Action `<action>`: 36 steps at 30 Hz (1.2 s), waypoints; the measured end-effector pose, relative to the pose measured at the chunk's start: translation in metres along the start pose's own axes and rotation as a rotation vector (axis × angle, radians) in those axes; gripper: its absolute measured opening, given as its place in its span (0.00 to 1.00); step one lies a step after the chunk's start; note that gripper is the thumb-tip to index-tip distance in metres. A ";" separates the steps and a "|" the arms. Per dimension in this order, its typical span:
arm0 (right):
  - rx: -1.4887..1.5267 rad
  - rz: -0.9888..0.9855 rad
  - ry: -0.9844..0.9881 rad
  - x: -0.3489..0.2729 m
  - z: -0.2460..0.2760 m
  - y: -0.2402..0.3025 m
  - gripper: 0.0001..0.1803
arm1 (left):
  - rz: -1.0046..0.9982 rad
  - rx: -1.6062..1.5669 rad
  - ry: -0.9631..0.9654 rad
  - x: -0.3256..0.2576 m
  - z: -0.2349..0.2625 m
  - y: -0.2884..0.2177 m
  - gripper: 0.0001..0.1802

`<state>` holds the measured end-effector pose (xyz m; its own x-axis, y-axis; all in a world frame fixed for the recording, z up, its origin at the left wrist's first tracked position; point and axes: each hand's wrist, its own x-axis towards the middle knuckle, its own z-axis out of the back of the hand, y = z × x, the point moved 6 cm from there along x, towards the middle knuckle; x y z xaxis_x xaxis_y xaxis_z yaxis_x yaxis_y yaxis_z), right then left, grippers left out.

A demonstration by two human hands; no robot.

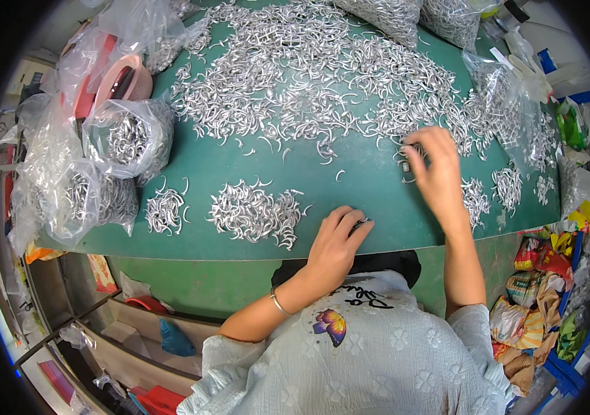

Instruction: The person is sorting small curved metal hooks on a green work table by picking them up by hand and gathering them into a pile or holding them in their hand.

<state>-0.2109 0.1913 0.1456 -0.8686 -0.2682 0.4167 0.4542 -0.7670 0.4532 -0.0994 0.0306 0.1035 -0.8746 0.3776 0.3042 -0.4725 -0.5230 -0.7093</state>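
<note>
Small curved silvery metal pieces (295, 90) lie in a broad loose heap across the far half of the green table (371, 187). My right hand (439, 173) reaches to the heap's near right edge, its thumb and curved fingers apart over a few pieces. Close to the table's front edge, my left hand (336, 242) rests with curled fingers around something small and dark that I cannot make out. Left of it sits a pile of the same pieces (257, 213), with a smaller pile (165, 209) farther left. More small piles (475, 200) lie right of my right hand.
Clear plastic bags of pieces (129, 135) stand at the table's left, beside a pink basket (132, 79). Other filled bags (385, 17) are at the far edge, and a plastic bag (509, 104) lies at the right. Colourful packages (530, 290) fill a blue-framed rack below right.
</note>
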 end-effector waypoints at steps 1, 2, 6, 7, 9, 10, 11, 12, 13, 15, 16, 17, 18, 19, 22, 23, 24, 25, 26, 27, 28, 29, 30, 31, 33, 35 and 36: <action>-0.029 -0.002 0.056 0.001 -0.009 0.010 0.07 | 0.004 -0.004 -0.001 0.002 -0.001 0.000 0.22; -0.096 -0.033 0.107 0.003 -0.018 0.019 0.07 | 0.012 -0.005 -0.002 0.004 -0.002 0.000 0.22; -0.268 -0.004 0.151 0.001 -0.043 0.021 0.07 | 0.034 0.030 -0.004 0.002 -0.001 -0.001 0.19; -0.286 0.015 0.166 -0.002 -0.043 0.021 0.07 | 0.038 0.017 -0.004 0.002 0.001 -0.002 0.20; -0.130 0.079 0.284 -0.015 -0.040 0.033 0.07 | 0.055 -0.015 -0.007 0.000 0.005 -0.002 0.20; -0.053 0.110 0.343 -0.020 -0.040 0.037 0.07 | 0.065 -0.016 -0.018 -0.003 0.007 0.000 0.21; -0.048 0.073 0.291 -0.020 -0.037 0.034 0.07 | 0.072 -0.018 -0.028 -0.004 0.008 0.000 0.22; -0.043 0.037 0.239 -0.019 -0.034 0.030 0.07 | 0.079 -0.020 -0.038 -0.005 0.008 0.001 0.23; -0.038 0.002 0.187 -0.017 -0.032 0.026 0.08 | 0.075 -0.008 -0.033 -0.004 0.007 0.001 0.23; -0.183 -0.047 0.105 -0.006 -0.035 0.022 0.08 | 0.062 0.021 -0.015 -0.001 0.007 -0.001 0.23; -0.255 -0.072 0.064 -0.001 -0.037 0.019 0.08 | 0.059 0.024 -0.008 -0.001 0.006 -0.002 0.23; -0.295 -0.061 0.067 0.003 -0.044 0.017 0.07 | 0.057 0.029 -0.005 0.000 0.006 -0.002 0.23; -0.257 -0.023 0.104 0.001 -0.046 0.019 0.07 | 0.055 0.033 -0.001 0.000 0.006 -0.003 0.23; -0.219 0.015 0.142 -0.003 -0.043 0.024 0.07 | 0.067 0.018 -0.013 0.000 0.008 -0.002 0.22; -0.082 0.060 0.235 -0.020 -0.038 0.031 0.06 | 0.114 -0.010 -0.048 -0.005 0.013 0.002 0.22; -0.030 0.043 0.223 -0.023 -0.033 0.030 0.07 | 0.124 -0.006 -0.051 -0.007 0.013 0.003 0.22; 0.021 0.025 0.211 -0.024 -0.030 0.029 0.07 | 0.133 -0.002 -0.054 -0.009 0.013 0.004 0.22; -0.024 -0.008 0.154 -0.020 -0.026 0.026 0.07 | 0.132 -0.005 -0.058 -0.009 0.012 0.004 0.22; -0.093 -0.016 0.121 -0.016 -0.026 0.024 0.07 | 0.125 -0.007 -0.056 -0.008 0.012 0.004 0.22; -0.162 -0.025 0.087 -0.010 -0.028 0.024 0.07 | 0.119 -0.009 -0.054 -0.007 0.012 0.002 0.22; -0.231 -0.033 0.054 -0.005 -0.029 0.023 0.08 | 0.116 -0.007 -0.050 -0.007 0.012 0.000 0.22; -0.302 -0.051 0.096 -0.003 -0.039 0.017 0.08 | 0.112 -0.003 -0.051 -0.005 0.012 -0.001 0.22; -0.310 -0.035 0.121 -0.004 -0.040 0.017 0.08 | 0.108 0.001 -0.052 -0.004 0.013 -0.002 0.22; -0.319 -0.020 0.146 -0.006 -0.040 0.019 0.08 | 0.105 0.001 -0.054 -0.003 0.014 -0.002 0.22; -0.288 -0.019 0.227 -0.015 -0.039 0.023 0.08 | 0.117 0.002 -0.065 -0.006 0.015 0.002 0.22; -0.066 0.014 0.317 -0.030 -0.034 0.032 0.08 | 0.134 -0.014 -0.076 -0.008 0.014 0.005 0.23; 0.043 0.030 0.361 -0.035 -0.032 0.037 0.08 | 0.142 -0.024 -0.082 -0.008 0.013 0.006 0.23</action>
<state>-0.1700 0.1539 0.1230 -0.8653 -0.4845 0.1282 0.4815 -0.7326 0.4812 -0.0965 0.0140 0.1051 -0.9387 0.2374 0.2500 -0.3419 -0.5478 -0.7636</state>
